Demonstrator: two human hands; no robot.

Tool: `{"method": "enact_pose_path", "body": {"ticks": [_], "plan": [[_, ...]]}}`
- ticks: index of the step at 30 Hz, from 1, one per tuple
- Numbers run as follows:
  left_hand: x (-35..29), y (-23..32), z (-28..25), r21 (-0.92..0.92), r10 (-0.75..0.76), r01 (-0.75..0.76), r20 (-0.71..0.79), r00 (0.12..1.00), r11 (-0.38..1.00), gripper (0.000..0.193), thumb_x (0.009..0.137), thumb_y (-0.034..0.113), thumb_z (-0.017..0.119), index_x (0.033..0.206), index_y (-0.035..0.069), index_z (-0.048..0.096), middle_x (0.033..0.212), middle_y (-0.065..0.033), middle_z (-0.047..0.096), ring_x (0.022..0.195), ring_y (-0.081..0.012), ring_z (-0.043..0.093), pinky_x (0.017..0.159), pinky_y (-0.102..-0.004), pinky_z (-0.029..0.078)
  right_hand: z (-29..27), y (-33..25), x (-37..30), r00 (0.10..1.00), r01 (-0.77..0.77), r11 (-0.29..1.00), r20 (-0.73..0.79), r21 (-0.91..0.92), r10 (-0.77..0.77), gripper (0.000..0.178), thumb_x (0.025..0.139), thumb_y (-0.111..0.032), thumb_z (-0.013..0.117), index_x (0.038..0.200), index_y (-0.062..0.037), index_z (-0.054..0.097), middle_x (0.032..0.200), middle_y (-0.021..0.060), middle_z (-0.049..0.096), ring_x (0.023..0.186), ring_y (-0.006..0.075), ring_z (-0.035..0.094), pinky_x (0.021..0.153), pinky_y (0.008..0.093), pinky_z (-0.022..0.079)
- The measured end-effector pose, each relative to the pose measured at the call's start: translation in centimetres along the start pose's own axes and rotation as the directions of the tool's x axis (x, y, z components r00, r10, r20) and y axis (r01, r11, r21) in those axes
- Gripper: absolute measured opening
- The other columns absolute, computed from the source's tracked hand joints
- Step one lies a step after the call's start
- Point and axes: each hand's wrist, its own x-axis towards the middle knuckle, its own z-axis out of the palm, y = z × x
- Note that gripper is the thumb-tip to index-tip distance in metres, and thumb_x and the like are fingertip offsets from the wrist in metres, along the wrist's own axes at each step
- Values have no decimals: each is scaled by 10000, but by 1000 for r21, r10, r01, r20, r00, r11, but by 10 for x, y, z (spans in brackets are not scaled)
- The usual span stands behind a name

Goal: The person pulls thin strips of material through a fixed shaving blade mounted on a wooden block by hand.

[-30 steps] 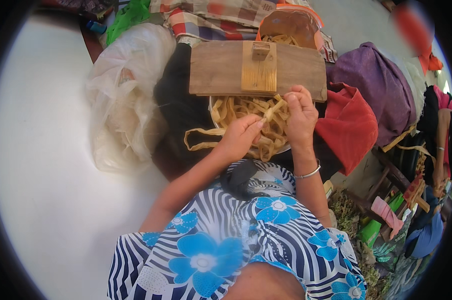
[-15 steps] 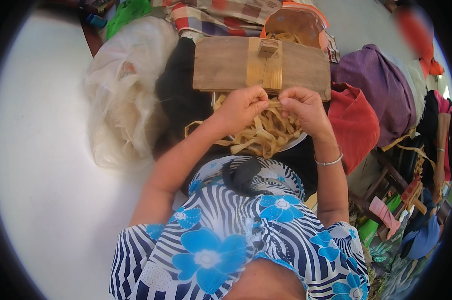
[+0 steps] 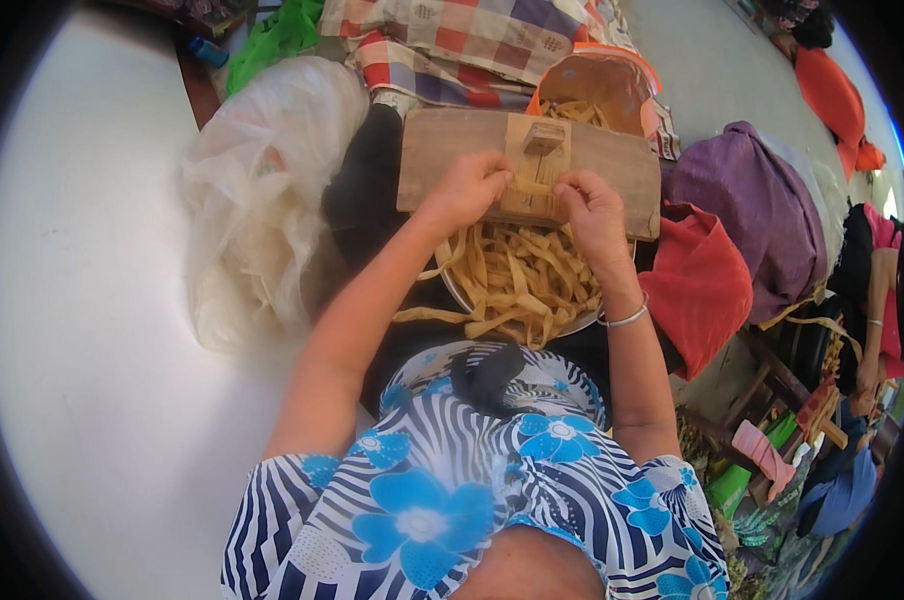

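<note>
You sit over a pale floor (image 3: 92, 330) with a big clear plastic bag (image 3: 262, 190) at your left and a red cloth bundle (image 3: 702, 285) at your right. Across your lap lies a wooden board (image 3: 442, 150) with a small block (image 3: 544, 137) standing up at its middle. Below the board, a metal basin (image 3: 572, 322) already holds a good heap of tan strips (image 3: 517, 275) (I judge much of the splitting done). An orange-rimmed bag (image 3: 597, 85) beyond the board shows more of the same fibre, so there looks to be stock left. Your left hand (image 3: 469, 187) is curled, fingers pinched together on a strip (image 3: 524, 183) at the board's near edge. Your right hand (image 3: 592, 207) pinches the same strip just beside the block; this piece looks mid-way, not yet dropped into the basin.
</note>
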Motion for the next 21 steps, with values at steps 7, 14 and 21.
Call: {"method": "enact_pose_path", "body": {"ticks": [7,14,21], "plan": [[-3,-33,-4,498,96,2,-172,980,867,203,894,243,563,970,67,628,907,-210,646,866,-415,598,732,-462,474,-10,-6,-13,973,195,738,30,-646,-231,49,836,-91,602,827,-43,603,820,159,581,790,364,562,690,415,451],[-52,-42,80,-555,-118,133,64,991,821,120,927,152,541,883,45,569,656,-37,545,547,-116,507,495,-231,403,9,-59,-51,878,442,730,87,-522,-470,74,842,-100,616,889,-43,628,921,150,638,856,342,588,747,417,451],[-60,-42,47,25,367,-377,179,913,926,274,948,233,512,850,3,624,659,-53,592,588,-156,549,552,-290,429,-29,-46,-62,933,330,855,278,-400,-230,211,859,-126,654,731,31,594,570,132,573,519,279,577,486,341,424]]}}
